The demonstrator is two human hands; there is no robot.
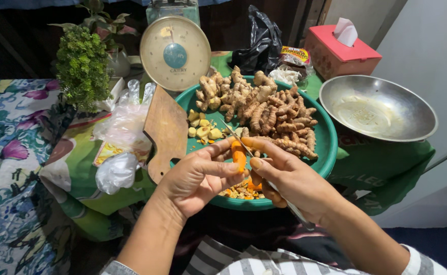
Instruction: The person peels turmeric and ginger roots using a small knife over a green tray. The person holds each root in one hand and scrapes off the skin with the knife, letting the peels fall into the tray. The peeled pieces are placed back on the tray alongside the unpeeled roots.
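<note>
Over the green basin [330, 147], left hand [195, 178] pinches an orange root [239, 155] while right hand [290, 178], closed on a knife [236, 136], peels it, likely needing a turn next.

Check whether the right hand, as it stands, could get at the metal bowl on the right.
Probably yes. The metal bowl sits open beyond the green basin, with nothing between it and the right hand. But that hand holds a knife against the orange root, so it isn't free.
</note>
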